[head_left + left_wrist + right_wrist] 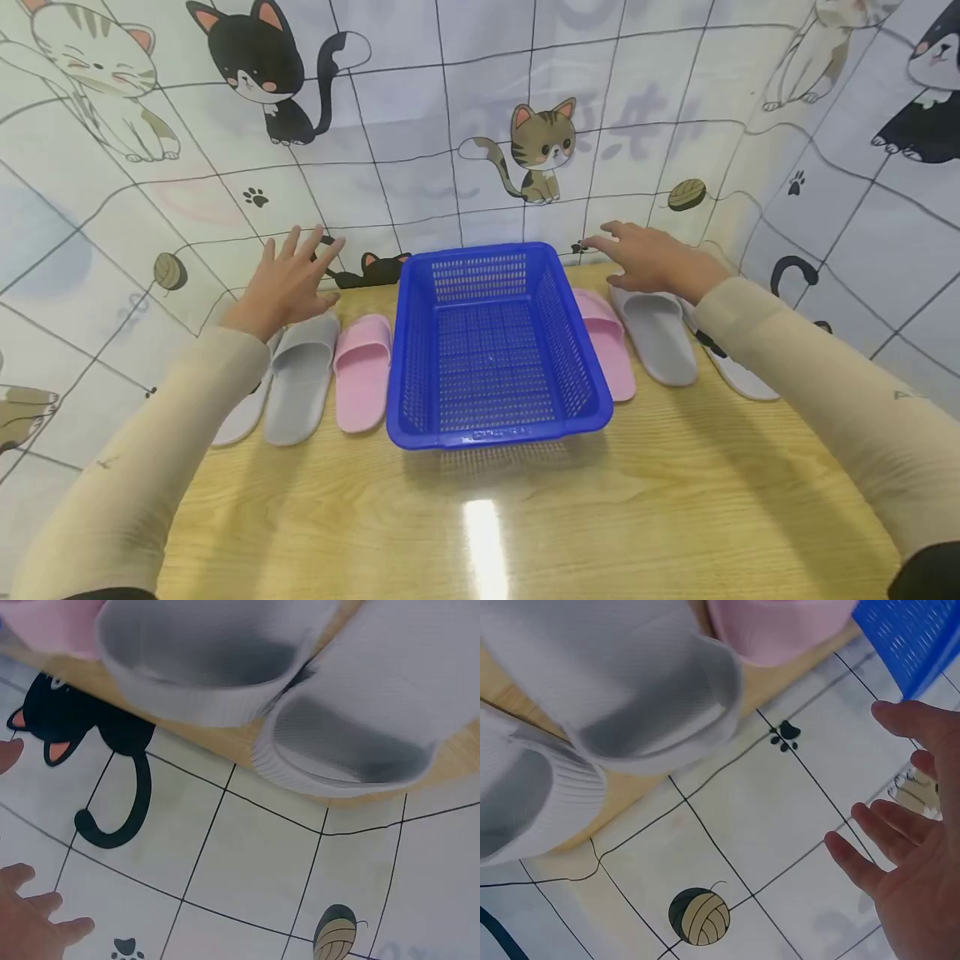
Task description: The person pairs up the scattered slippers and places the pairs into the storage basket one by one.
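Note:
Over the slippers on the left side, my left hand (288, 279) hovers with its fingers spread, holding nothing. Below it lie a grey slipper (300, 392) and a white slipper (243, 417), partly hidden by the forearm. A pink slipper (363, 379) lies just left of the blue plastic basket (498, 437), which has nothing in it. My right hand (652, 254), fingers loosely extended and also holding nothing, is above the right-hand group. There a second pink slipper (611, 358) sits against the basket, then another grey slipper (663, 342) and another white slipper (750, 379), partly behind the sleeve.
The slippers and basket stand on a wooden table (420, 533). Behind and at both sides rises a white cloth (405, 183) printed with cartoon cats, grid lines and yarn balls. A bright light reflection (486, 542) shows on the front of the tabletop.

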Available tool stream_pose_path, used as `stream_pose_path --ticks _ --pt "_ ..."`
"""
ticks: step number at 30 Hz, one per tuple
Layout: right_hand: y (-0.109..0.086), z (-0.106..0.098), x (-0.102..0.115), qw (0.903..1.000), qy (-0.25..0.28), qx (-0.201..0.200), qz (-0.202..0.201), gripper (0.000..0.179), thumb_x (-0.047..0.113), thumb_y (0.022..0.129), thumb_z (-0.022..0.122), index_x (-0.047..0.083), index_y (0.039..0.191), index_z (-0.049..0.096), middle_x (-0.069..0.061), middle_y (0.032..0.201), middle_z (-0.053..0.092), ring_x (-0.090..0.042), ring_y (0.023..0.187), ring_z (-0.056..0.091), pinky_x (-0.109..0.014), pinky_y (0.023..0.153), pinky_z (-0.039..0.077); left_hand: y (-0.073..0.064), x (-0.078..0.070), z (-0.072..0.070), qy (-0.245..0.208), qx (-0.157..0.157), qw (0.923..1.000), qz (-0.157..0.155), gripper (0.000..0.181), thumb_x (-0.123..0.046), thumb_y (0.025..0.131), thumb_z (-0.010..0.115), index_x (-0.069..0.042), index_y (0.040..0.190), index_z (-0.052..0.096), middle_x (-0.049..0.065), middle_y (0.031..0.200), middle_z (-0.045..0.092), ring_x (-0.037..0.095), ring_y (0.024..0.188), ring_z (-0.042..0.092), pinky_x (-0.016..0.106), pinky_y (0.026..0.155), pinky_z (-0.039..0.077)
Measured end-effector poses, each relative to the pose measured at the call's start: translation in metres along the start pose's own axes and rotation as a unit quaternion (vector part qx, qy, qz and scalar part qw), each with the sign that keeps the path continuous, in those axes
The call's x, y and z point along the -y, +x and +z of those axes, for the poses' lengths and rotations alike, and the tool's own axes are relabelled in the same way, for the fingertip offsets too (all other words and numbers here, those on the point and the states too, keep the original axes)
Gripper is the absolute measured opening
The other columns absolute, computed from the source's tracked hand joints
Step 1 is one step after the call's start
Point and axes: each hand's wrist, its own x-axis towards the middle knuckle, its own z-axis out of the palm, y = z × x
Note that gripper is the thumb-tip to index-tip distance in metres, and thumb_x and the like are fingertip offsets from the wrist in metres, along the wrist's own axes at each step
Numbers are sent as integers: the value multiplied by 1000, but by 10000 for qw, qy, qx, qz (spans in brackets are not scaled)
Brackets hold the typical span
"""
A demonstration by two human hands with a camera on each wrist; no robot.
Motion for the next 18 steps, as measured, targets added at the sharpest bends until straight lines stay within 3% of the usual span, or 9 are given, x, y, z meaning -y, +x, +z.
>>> stream_pose_path --ticks 4,10,14,18 --pt "2 14 3 9986 -339 -55 -402 75 16 89 77 16 156 41 -33 155 42 -53 138 47 -70 106 43 -6 -6 8 319 -11 9984 469 90 -44 88 71 -18 163 30 24 166 30 54 151 27 79 115 25" --pt "1 28 11 9904 -833 -153 -1093 82 8 81 84 19 154 47 -23 147 55 -44 133 55 -63 101 49 -21 -12 19 56 294 9959 857 84 -34 88 71 -17 162 34 22 165 35 53 151 30 78 116 24" --pt "1 35 13 9854 -1092 -263 -1282 87 1 75 85 22 152 48 -20 140 60 -41 124 60 -59 94 54 -25 -15 25 -6 355 9929 1136 84 -30 87 74 -19 161 36 22 164 38 52 149 35 77 116 25" --pt "1 41 15 9810 -1349 -298 -1360 81 -3 77 78 23 149 51 -24 141 60 -44 124 61 -60 94 55 -24 -18 30 118 325 9892 1424 85 -27 84 76 -19 159 39 22 162 42 51 148 39 76 115 29"
